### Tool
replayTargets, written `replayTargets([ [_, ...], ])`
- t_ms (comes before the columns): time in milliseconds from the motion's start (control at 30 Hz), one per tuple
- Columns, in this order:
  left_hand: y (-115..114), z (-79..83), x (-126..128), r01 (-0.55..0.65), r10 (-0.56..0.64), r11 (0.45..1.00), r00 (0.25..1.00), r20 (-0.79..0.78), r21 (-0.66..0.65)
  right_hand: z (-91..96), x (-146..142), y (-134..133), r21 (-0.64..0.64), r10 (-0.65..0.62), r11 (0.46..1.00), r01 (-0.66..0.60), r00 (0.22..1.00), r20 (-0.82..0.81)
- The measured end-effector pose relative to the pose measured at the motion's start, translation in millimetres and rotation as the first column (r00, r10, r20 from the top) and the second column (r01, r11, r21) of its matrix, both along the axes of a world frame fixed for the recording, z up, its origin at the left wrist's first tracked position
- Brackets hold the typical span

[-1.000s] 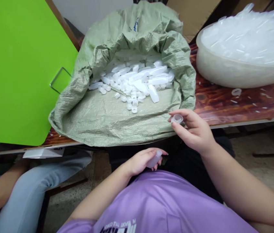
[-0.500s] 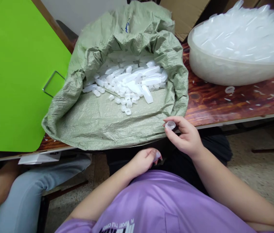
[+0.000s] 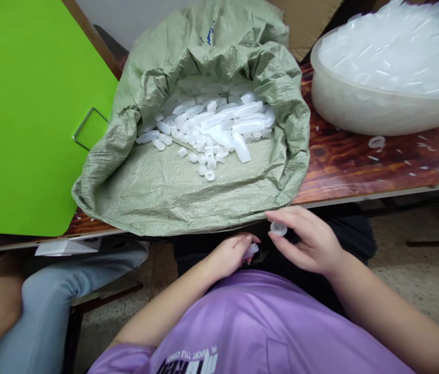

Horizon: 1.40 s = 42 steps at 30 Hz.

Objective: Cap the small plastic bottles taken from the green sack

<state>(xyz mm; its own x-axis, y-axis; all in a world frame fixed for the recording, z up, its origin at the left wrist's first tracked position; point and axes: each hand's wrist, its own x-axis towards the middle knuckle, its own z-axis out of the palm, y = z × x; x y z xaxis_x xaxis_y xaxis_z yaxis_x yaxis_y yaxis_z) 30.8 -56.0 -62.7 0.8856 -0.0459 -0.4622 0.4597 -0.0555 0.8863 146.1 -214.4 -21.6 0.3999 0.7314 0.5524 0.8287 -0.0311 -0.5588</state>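
Between the thumb and fingertips of my right hand [image 3: 308, 240] is a small, round, translucent plastic cap [image 3: 278, 228], held just off the table edge. My left hand [image 3: 234, 254], close to my body, is closed on a whitish translucent plastic piece [image 3: 251, 251]; most of that piece is hidden by the fingers. In front of both hands lies a pale green woven sack [image 3: 173, 208], its mouth rolled open towards me. Inside it is a heap of white translucent plastic pieces [image 3: 219, 122], some long and flat-ended, others short and ring-like.
A large translucent tub [image 3: 379, 111], heaped with plastic pieces, stands right on the wooden table [image 3: 328, 179]. Plastic scraps and a ring [image 3: 376, 142] lie before it. A bright green board [image 3: 28, 130] with a metal handle is at left. A seated person's leg [image 3: 48, 296] is lower left.
My right hand has come down and nearer to me with the cap, away from the sack's edge. The left hand stays nearly in place, still holding its piece. The view has shifted slightly.
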Motion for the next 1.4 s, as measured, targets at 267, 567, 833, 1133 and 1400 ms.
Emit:
replayTargets([
  [267, 10, 5.9, -2, 0.18, -0.185, 0.982, 0.977, 0.103, 0.05, -28.3, -12, -27, -0.557, 0.008, 0.823, -0.11, 0.983, -0.181],
  [567, 10, 8.6, -1, 0.28, -0.302, 0.928, 0.952, 0.057, 0.245, -25.4, -4, -24, -0.49, 0.011, 0.86, -0.142, 0.965, -0.261],
  [833, 16, 5.4, -2, 0.171, -0.165, 0.972, 0.985, 0.049, -0.161, -32.3, -10, -25, -0.361, 0.118, 0.904, -0.226, 0.947, -0.298],
  [1133, 16, 8.7, -1, 0.113, -0.123, 0.953, 0.992, -0.019, -0.282, -34.9, -19, -29, -0.283, 0.216, 0.939, -0.193, 0.975, 0.052],
  [1400, 12, 18.1, 2, 0.209, -0.254, 0.897, 0.965, 0.068, 0.389, -46.5, -28, -18, -0.513, -0.207, 0.848, -0.133, 0.808, -0.551],
])
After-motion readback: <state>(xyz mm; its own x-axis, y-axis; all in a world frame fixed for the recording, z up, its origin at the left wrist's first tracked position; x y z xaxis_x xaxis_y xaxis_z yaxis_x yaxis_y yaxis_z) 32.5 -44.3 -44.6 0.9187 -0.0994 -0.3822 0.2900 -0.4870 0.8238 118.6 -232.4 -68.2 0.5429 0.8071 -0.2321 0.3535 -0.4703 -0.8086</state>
